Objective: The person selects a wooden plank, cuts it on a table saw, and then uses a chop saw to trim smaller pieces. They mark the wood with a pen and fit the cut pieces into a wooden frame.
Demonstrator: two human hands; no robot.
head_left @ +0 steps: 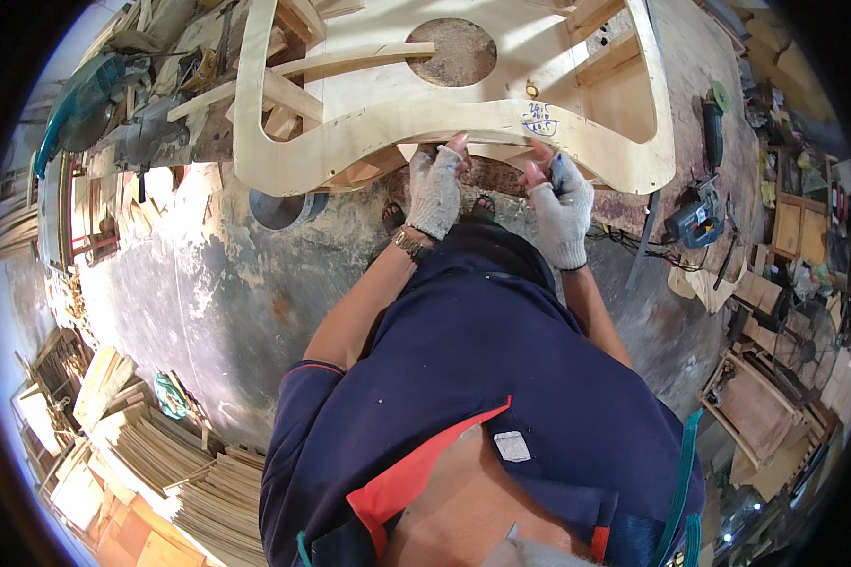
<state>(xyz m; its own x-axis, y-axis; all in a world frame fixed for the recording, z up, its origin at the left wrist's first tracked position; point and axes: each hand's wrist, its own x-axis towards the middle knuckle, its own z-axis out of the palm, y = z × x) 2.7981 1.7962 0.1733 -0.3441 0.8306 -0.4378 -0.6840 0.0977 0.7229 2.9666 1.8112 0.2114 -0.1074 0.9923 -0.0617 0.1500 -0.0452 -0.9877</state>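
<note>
A pale plywood frame [388, 126] with a wavy near edge and rounded corners lies before me on the bench. At the middle of that edge is my left hand [435, 192], in a whitish knit glove with bare fingertips. Its fingers are curled and its thumb points up by the wood. My right hand [562, 210], gloved alike, is a little further right along the same edge, thumb and fingers bent toward each other. A small blue spot shows at its fingers. What either hand holds is hidden. Blue handwriting marks the wood just above the right hand.
Loose wooden strips [359, 59] lie across the frame. A teal circular saw [80, 99] is at the far left. On the right are an angle grinder [713, 128] and a blue power tool [695, 222]. Stacked wood strips [222, 496] fill the lower left; a fan [804, 345] stands right.
</note>
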